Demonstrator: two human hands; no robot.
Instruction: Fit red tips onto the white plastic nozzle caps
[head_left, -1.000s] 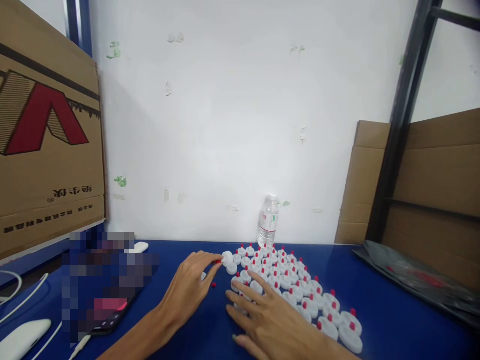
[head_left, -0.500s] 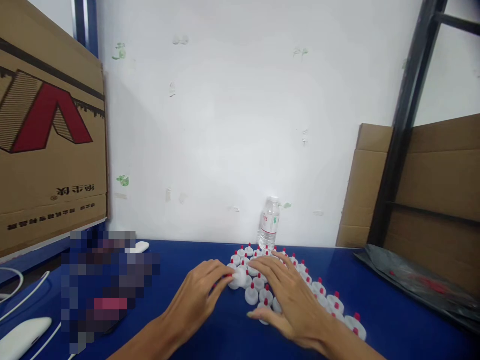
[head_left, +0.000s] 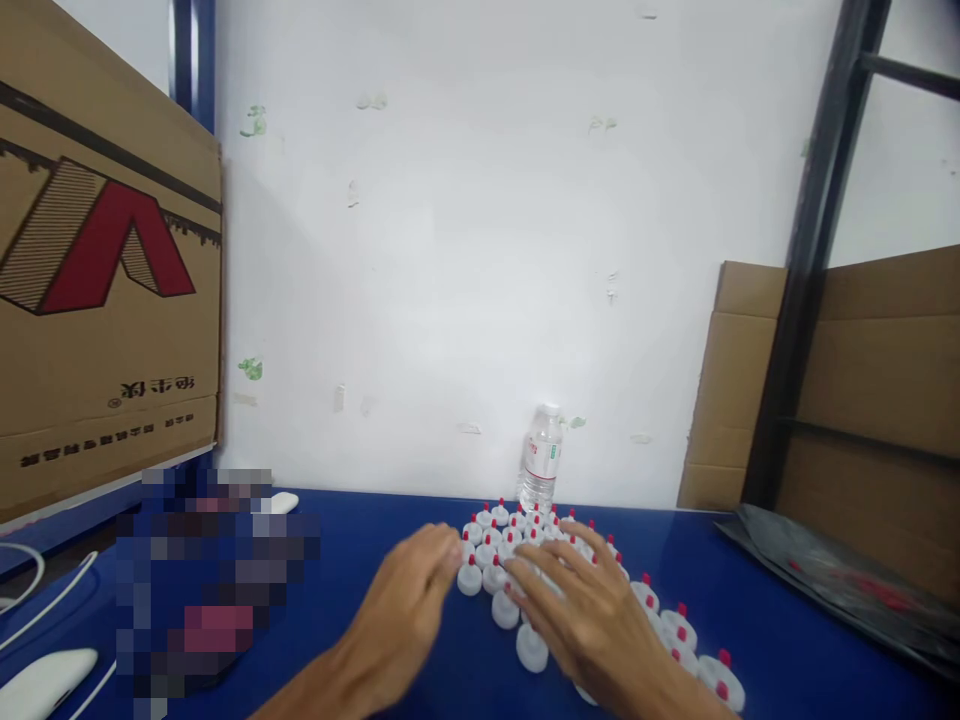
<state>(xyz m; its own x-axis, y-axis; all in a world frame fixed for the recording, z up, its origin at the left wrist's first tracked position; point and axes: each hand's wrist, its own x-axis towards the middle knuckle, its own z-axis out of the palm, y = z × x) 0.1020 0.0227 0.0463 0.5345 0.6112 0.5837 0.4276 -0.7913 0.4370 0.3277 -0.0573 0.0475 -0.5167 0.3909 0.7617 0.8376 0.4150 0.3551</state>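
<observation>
Small white, translucent squeeze bottles with red tips stand upright in a close cluster on the blue table. My left hand is beside the cluster's left edge, slightly blurred. Its thumb lies against its bent fingers, and no object shows in it. Over the near middle of the cluster, my right hand is open, palm down with fingers spread. Its fingers hide several bottles and reach above a near bottle whose tip cannot be seen. I cannot tell whether they touch it.
A clear water bottle stands by the white wall behind the cluster. A large cardboard box rises at left, with white cables and a blurred-out area below. Dark plastic bags lie at right beside a black post.
My left hand has let go of a tilted squeeze bottle, and an upright one now stands there. My right hand has shifted slightly nearer and right. The view has tipped upward a little.
</observation>
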